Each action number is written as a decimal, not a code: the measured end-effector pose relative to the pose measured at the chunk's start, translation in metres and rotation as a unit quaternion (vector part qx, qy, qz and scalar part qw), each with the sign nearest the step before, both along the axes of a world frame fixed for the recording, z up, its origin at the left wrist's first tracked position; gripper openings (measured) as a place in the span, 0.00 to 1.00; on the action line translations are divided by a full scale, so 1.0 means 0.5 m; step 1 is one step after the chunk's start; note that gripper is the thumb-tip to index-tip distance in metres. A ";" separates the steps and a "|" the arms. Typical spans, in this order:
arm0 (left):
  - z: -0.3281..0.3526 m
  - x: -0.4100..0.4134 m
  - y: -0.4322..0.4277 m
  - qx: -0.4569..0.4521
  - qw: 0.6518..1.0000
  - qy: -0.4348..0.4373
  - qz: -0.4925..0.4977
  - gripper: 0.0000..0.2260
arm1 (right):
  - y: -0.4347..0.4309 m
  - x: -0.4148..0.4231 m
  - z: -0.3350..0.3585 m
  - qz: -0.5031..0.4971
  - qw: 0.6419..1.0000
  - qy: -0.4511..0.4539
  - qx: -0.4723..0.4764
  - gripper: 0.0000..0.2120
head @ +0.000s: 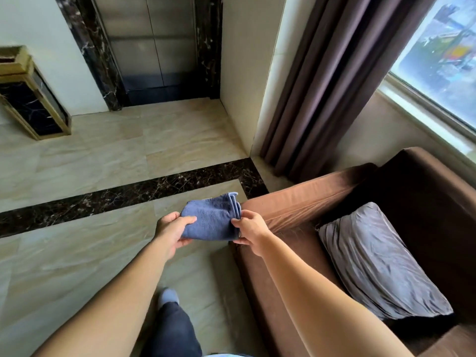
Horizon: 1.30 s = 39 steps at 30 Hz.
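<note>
A folded blue cloth (211,218) is held in the air between both hands, just left of the armchair's arm. My left hand (173,231) grips its left edge, thumb on top and fingers underneath. My right hand (251,231) pinches the right, layered edge of the cloth between thumb and fingers. The cloth is folded into several layers, with the loose edges at the upper right.
A brown armchair (306,199) stands at the right with a grey cushion (378,264) on its seat. Behind it hang a dark curtain (332,81) and a window (443,55). Elevator doors (152,42) and a gold-framed bin (31,99) stand across the tiled floor (85,256).
</note>
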<state>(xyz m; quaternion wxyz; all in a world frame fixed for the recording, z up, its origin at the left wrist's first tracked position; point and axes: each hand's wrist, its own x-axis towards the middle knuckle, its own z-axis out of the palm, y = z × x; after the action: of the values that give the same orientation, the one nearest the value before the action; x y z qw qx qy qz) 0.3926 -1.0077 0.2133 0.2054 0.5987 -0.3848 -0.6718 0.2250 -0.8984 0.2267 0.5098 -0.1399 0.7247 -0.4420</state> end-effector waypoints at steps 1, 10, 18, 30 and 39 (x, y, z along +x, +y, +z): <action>-0.010 -0.025 -0.039 0.006 1.000 0.000 -0.010 0.10 | -0.036 -0.024 -0.009 -0.007 1.000 -0.002 0.006 0.07; -0.093 -0.387 -0.536 0.046 0.989 -0.001 -0.142 0.06 | -0.493 -0.343 -0.088 -0.114 0.991 0.013 0.069 0.08; -0.103 -0.695 -0.862 0.055 0.973 -0.058 -0.216 0.05 | -0.814 -0.605 -0.077 -0.140 0.983 0.077 0.091 0.03; -0.684 -1.182 -1.196 0.140 0.943 -0.155 -0.259 0.09 | -1.141 -1.089 -0.656 -0.135 0.955 0.044 0.260 0.07; -1.302 -1.529 -1.306 0.032 0.945 -0.101 -0.310 0.09 | -1.220 -1.356 -1.257 -0.300 0.918 0.096 0.241 0.07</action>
<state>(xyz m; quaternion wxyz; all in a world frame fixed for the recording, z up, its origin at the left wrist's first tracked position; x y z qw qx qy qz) -0.3719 -1.6606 -0.4377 -0.0725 0.5209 -0.5480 -0.6505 -0.4529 -1.5082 -0.4019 0.2998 0.1694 0.8625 -0.3708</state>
